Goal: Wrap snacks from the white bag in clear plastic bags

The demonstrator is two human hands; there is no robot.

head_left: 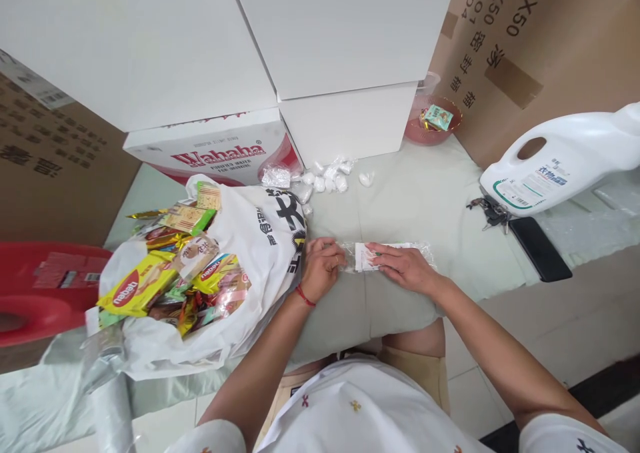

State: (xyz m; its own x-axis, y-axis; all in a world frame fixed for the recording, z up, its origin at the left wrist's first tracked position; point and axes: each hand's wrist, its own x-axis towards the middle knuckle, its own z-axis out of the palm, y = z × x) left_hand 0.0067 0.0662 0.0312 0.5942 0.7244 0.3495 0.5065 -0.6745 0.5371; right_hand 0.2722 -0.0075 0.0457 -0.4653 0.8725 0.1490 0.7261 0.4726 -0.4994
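Observation:
A white packet with reddish print (pixel 365 258) lies flat on the cloth in front of me, with clear plastic wrap (pixel 425 252) around it. My right hand (pixel 406 266) rests over the packet, fingers stretched out across its top. At the packet's left end, my left hand (pixel 323 266) has its fingers curled in on the clear plastic. A red cord circles that wrist. Just left of it stands a white plastic bag (pixel 250 240), its mouth open and full of wrapped snacks, among them a yellow Nabati pack (pixel 135 286).
Small white wrapped bundles (pixel 330 176) lie by a Wahaha carton (pixel 215 150). At the back right is a pink bowl (pixel 425 130) with packets inside. A white detergent jug (pixel 555 160), keys (pixel 490 211) and a black phone (pixel 540 248) lie at right. A plastic roll (pixel 113 413) is lower left.

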